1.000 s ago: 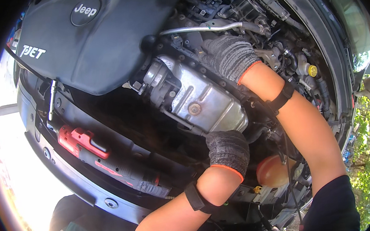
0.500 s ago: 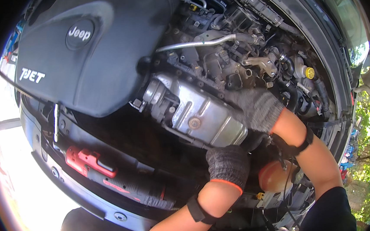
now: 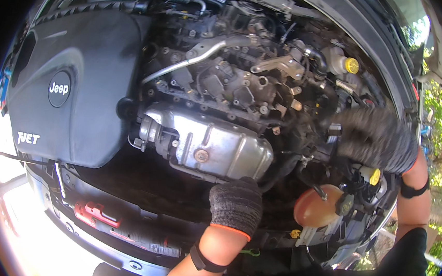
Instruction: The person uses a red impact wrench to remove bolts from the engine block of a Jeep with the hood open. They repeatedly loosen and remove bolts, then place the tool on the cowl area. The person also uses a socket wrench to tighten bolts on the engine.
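Observation:
My gloved left hand (image 3: 235,204) is curled at the lower edge of the silver metal heat shield (image 3: 220,146); its fingertips are hidden, so I cannot see what they hold. My gloved right hand (image 3: 369,139) is smeared by motion over the hoses and fittings at the engine's right, below a reservoir with a yellow cap (image 3: 351,65); whether it holds anything is unclear. Exposed engine parts (image 3: 232,88) lie above the shield, beside a large black plastic engine cover (image 3: 94,111).
A red and black tool (image 3: 96,215) lies along the front bodywork (image 3: 83,237). An orange rounded reservoir (image 3: 315,208) sits right of my left hand, near a second yellow cap (image 3: 374,177). The car's edge (image 3: 383,52) curves along the right, with greenery beyond.
My right hand has left the top of the heat shield and moved far right. My left hand stays at the shield's lower edge. The camera view has shifted, showing more exposed engine.

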Available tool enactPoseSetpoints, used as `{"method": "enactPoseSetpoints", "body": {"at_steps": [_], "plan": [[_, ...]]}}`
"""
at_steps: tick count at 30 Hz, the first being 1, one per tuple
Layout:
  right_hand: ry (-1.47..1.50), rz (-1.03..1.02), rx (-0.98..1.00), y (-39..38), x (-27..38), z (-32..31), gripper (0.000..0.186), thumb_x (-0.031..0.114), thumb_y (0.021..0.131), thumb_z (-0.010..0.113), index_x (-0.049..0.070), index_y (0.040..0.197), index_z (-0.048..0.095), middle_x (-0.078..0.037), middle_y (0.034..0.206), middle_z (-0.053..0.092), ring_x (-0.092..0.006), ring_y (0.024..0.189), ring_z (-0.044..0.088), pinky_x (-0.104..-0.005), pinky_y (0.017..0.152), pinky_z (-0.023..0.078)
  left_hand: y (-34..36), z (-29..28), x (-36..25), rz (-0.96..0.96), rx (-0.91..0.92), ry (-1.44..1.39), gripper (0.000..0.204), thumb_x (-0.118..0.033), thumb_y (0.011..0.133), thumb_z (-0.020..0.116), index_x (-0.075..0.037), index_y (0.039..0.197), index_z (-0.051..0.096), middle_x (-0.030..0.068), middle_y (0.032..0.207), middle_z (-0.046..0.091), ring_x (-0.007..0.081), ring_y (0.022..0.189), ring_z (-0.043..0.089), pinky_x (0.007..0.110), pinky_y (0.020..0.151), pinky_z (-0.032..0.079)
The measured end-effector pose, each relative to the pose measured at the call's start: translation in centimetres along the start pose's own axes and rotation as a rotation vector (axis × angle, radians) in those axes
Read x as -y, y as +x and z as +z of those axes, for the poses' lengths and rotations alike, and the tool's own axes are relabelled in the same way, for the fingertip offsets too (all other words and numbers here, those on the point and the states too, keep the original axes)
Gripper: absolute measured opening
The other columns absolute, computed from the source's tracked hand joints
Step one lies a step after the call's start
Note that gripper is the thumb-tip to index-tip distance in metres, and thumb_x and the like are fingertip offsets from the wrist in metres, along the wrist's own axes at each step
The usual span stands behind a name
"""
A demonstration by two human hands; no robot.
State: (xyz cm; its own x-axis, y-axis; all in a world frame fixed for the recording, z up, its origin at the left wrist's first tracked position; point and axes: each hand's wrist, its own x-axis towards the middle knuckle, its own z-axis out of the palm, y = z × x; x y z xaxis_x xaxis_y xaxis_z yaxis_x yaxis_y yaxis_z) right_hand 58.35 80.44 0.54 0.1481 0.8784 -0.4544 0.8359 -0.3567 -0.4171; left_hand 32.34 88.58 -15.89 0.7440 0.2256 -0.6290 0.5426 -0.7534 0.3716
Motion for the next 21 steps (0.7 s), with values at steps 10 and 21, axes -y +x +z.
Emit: {"method": "enactPoseSetpoints", "body": {"at_steps": [10, 21], "plan": [[-0.498, 0.244, -0.745, -6.0, -8.0, -8.3, 0.033, 0.028, 0.096, 0.075, 0.004, 0.118, 0.074, -0.023, 0.106, 0.077, -0.0403, 0.097, 0.074, -0.0487, 0.088, 0.058, -1.4, -1.3, -1.0, 0.090, -0.081, 0.133, 0.034, -0.037, 0.103, 0.056, -0.011, 0.110, 0.076, 0.0146, 0.103, 0.079, 0.0360, 0.100, 0.078, 0.052, 0.085, 0.060], [-0.362, 0.893, -0.873, -15.0, -36.3, -8.3, 0.048, 0.036, 0.095, 0.065, 0.006, 0.133, 0.070, -0.024, 0.124, 0.074, -0.0404, 0.116, 0.071, -0.0494, 0.102, 0.055, -0.3, 0.3, -1.6, 0.136, -0.053, 0.176, 0.049, -0.054, 0.103, 0.054, -0.007, 0.107, 0.070, 0.0240, 0.098, 0.078, 0.0441, 0.099, 0.076, 0.055, 0.090, 0.058]]}}
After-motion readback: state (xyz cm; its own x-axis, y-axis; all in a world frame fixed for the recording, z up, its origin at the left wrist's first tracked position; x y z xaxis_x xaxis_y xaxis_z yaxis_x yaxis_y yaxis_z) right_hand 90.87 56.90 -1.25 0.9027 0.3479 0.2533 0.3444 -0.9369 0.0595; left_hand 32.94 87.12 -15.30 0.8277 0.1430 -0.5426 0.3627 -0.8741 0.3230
